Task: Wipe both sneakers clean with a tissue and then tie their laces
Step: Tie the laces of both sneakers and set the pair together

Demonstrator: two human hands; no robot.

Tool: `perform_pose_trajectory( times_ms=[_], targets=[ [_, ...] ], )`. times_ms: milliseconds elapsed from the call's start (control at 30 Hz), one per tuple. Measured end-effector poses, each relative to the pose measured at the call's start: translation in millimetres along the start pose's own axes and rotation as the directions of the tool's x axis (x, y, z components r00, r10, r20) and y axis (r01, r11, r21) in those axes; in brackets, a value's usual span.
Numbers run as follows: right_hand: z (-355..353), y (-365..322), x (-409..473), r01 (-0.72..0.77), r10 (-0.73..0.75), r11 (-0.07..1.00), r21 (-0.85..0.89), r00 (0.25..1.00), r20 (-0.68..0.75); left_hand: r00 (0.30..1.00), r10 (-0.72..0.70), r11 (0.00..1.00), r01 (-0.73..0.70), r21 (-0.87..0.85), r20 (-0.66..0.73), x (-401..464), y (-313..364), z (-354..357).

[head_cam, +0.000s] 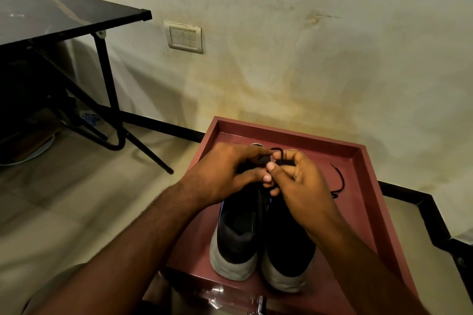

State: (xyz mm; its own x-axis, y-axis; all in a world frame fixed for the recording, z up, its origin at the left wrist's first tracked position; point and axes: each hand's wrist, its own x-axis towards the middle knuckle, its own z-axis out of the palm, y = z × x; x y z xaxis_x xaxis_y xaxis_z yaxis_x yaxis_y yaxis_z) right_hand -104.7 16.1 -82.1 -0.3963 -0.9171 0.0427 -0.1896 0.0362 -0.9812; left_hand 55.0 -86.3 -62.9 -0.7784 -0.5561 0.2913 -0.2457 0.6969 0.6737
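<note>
Two dark sneakers, left (236, 235) and right (286, 250), stand side by side, touching, in a maroon tray (363, 186), heels toward the camera. Left hand (225, 174) and right hand (299, 181) meet over the shoe fronts, fingers curled, both pinching a black lace (277, 152). A loose lace end (339, 181) lies on the tray floor, right of the hands.

2 black sneakers (240, 233) w/ white soles, side by side, heels near; black lace (339, 181) loose.

Black, white-soled sneakers (263, 233) in maroon tray (363, 161).
</note>
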Motion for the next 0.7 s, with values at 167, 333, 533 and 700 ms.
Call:
perform_pose_trajectory(
  times_ms=[167,333,533,700],
  targets=[
    [-1,0,0,-0.066,0.065,0.995,0.070,0.998,0.020,0.992,0.124,0.940,-0.119,0.319,0.007,0,7,10],
    [-2,0,1,-0.116,0.114,0.991,0.072,0.993,0.028,0.963,0.259,0.876,-0.203,0.437,-0.073,-3,12,7],
    [-4,-3,-5,-0.122,0.120,0.993,0.001,0.980,0.160,0.988,0.153,0.888,-0.138,0.438,0.001,1,11,0],
    [-1,0,-4,-0.023,0.026,0.997,-0.071,0.999,0.035,0.995,0.097,0.930,-0.099,0.355,0.022,2,9,2]
  ],
)
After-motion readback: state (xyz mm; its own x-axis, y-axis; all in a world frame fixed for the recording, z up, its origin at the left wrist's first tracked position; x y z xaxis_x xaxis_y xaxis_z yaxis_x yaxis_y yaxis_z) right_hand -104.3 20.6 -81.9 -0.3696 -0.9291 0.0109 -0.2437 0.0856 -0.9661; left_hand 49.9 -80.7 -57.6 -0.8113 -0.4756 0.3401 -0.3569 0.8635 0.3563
